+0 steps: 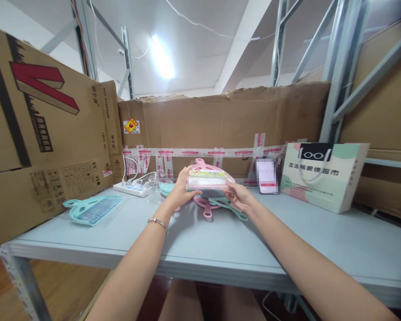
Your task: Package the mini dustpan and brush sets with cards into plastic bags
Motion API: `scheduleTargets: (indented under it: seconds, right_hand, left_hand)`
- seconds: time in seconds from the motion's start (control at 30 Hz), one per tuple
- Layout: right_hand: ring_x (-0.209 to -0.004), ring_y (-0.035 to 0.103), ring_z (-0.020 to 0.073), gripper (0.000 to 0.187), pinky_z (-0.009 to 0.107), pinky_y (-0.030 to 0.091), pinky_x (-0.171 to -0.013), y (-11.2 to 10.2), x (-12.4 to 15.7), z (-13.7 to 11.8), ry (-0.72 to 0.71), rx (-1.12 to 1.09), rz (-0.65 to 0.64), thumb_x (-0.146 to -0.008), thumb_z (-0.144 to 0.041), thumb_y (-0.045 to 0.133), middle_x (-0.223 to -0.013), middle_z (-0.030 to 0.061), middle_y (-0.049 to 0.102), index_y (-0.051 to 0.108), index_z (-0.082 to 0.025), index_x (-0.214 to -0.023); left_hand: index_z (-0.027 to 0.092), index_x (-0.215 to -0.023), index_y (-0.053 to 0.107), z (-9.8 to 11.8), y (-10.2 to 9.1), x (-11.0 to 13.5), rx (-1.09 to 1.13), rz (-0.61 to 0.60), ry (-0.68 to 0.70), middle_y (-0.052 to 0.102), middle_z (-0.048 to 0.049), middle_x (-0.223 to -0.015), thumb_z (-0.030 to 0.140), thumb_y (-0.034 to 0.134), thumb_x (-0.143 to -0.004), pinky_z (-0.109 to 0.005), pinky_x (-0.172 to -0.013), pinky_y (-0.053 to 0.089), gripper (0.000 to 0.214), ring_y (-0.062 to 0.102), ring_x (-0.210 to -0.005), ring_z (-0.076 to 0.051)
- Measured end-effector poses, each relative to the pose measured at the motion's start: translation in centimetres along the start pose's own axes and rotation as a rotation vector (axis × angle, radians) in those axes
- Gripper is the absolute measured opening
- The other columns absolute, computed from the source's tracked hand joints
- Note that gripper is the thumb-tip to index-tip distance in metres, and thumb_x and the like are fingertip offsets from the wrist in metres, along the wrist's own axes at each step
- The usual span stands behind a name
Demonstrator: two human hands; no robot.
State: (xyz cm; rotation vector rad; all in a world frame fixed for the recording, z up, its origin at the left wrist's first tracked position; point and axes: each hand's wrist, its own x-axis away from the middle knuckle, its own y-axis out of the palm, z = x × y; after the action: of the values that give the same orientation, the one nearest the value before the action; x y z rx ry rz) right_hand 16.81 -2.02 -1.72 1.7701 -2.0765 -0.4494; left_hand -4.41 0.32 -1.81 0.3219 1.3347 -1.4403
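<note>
Between my two hands, above the table, is a small pink dustpan with a white-bristled brush set in it and a yellow-green label strip across it. My left hand grips its left edge, fingers behind and thumb below. At the lower right corner, my right hand pinches it with curled fingers. Below lie a pink handled piece and a teal handled piece, partly hidden by the held set. Teal pieces also show behind my left hand. Farther left, a teal dustpan holds a brush, with clear plastic beside it.
A white power strip with cables stands at the back left, near crumpled clear plastic. A phone leans upright at the back, beside a printed paper bag. Large cardboard boxes wall the grey table behind and on the left.
</note>
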Motion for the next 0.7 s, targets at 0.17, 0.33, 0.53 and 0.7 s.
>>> scheduleTargets:
  seconds: [0.17,0.33,0.53,0.7]
  right_hand:
    - [-0.04,0.056,0.0065,0.019,0.012,0.047,-0.038,-0.3,0.0,-0.1,-0.083,0.057,-0.136,-0.086,-0.016,0.051,-0.054,0.0036,0.066,0.059,-0.013,-0.069]
    - [-0.042,0.057,0.007,0.022,0.013,0.049,-0.043,-0.7,0.1,-0.8,-0.145,0.128,-0.188,-0.087,-0.021,0.051,-0.056,0.0046,0.066,0.059,-0.013,-0.069]
    - [-0.073,0.067,0.0148,0.043,0.025,0.056,-0.067,-1.1,0.9,-1.5,-0.169,0.267,-0.367,-0.074,-0.029,0.066,-0.098,0.0081,0.068,0.053,-0.019,-0.114]
    - [-0.105,0.058,0.0209,0.091,0.036,0.051,-0.086,-1.4,-0.5,-0.2,-0.45,0.398,-0.365,-0.056,-0.03,0.079,-0.126,0.0078,0.054,0.031,-0.028,-0.133]
  left_hand:
    - [0.019,-0.115,0.06,0.5,0.0,0.1,0.136,0.007,-0.171,0.032,-0.0141,-0.142,0.034,0.074,-0.064,-0.043,-0.109,0.027,0.056,0.022,-0.136,-0.029]
    - [0.023,-0.106,0.067,1.3,-0.4,0.1,0.186,0.005,-0.12,0.031,-0.0089,-0.145,0.036,0.077,-0.059,-0.041,-0.109,0.029,0.05,0.028,-0.134,-0.028]
    - [0.02,-0.095,0.071,0.7,-0.5,0.0,0.113,0.101,0.007,0.038,-0.009,-0.142,0.038,0.063,-0.076,-0.041,-0.107,0.032,0.027,0.038,-0.129,-0.026]
    - [0.018,-0.085,0.073,0.2,-0.3,0.0,0.073,0.173,0.041,0.045,-0.0109,-0.136,0.037,0.056,-0.081,-0.039,-0.104,0.037,0.026,0.045,-0.124,-0.025]
